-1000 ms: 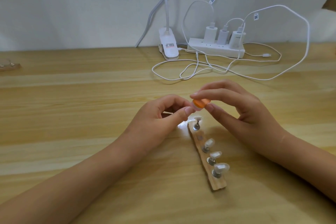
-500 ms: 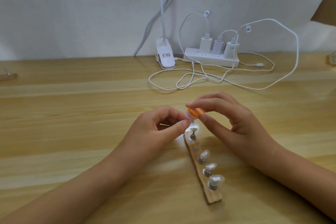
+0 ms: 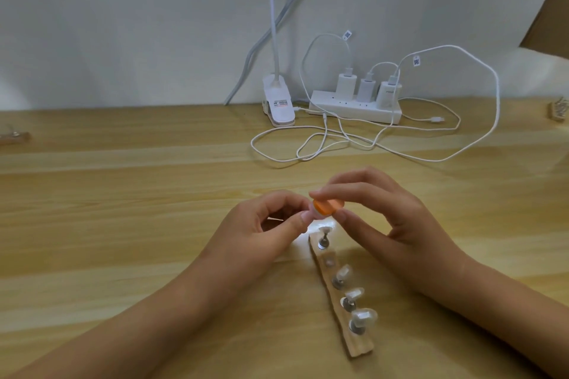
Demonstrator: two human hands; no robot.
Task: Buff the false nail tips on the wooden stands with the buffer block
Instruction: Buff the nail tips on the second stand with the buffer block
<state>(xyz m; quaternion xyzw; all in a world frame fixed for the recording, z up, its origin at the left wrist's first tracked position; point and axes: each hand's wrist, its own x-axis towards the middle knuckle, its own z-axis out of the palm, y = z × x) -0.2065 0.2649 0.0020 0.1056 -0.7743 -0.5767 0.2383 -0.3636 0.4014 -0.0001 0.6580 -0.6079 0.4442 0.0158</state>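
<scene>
Our right grip [image 3: 400,224] pinches the orange buffer block [image 3: 328,207], which has shifted slightly across the false nail tip [image 3: 316,216] pinched in our left grip [image 3: 261,231], just above the wooden stand [image 3: 358,344] on the counter [image 3: 123,224]. Buffing evidently continues; remaining tips [image 3: 365,315] wait below the grips.

Right hand [image 3: 397,218] pinches small orange rectangular buffer block [image 3: 328,207] between forefinger and thumb. Left hand [image 3: 261,231] thumb and forefinger pinch small pale false nail tip [image 3: 314,215], mostly hidden, touching block's left end. Just below the fingertips: narrow wooden stand strip [image 3: 354,338], four clear nail tips on metal pegs [image 3: 363,317].
</scene>
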